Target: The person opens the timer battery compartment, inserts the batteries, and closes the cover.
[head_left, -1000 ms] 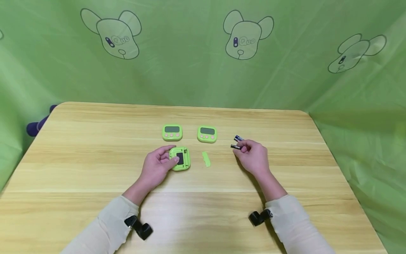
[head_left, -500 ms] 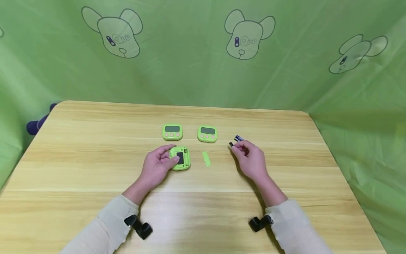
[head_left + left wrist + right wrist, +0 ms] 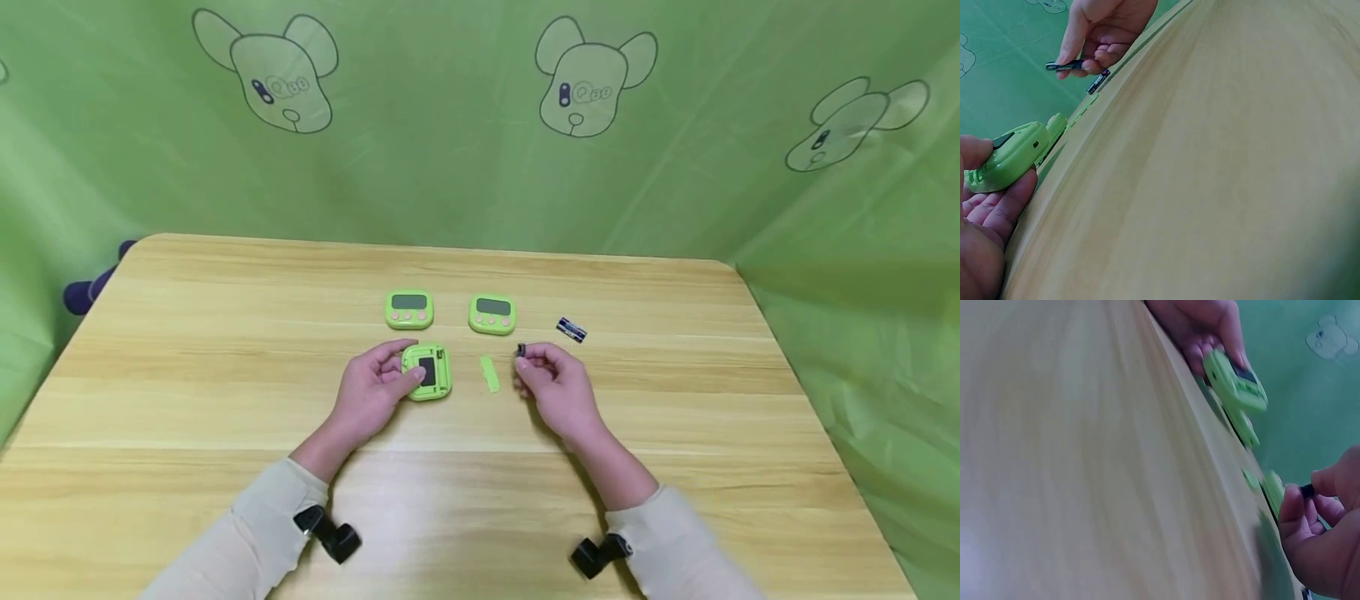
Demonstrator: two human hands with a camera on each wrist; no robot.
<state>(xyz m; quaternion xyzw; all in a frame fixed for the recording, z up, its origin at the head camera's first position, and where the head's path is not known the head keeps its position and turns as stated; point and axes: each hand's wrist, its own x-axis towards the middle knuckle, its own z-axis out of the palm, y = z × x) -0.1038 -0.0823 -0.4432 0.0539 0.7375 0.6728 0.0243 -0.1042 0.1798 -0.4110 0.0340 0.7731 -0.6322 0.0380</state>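
My left hand [image 3: 372, 385] grips a green digital timer [image 3: 440, 385], its thumb on the dark panel of the back. The timer's back faces up and its battery slot is uncovered. Between finger and thumb, my right hand [image 3: 558, 392] pinches a small dark battery [image 3: 1063, 65], raised over the table in the left wrist view. A green battery cover [image 3: 489, 375] lies on the table between the hands. Beyond the right hand lies a dark blue battery piece [image 3: 572, 330]; whether it is one cell or two side by side, I cannot tell.
Two more green timers, one at left [image 3: 408, 309] and one at right [image 3: 492, 314], lie screen up behind the hands. The wooden table [image 3: 465, 517] ends at a green curtain [image 3: 435, 183] printed with bear heads.
My right hand has moved left, away from the battery piece on the table, carrying the pinched battery toward the cover. The left hand keeps its hold on the timer.
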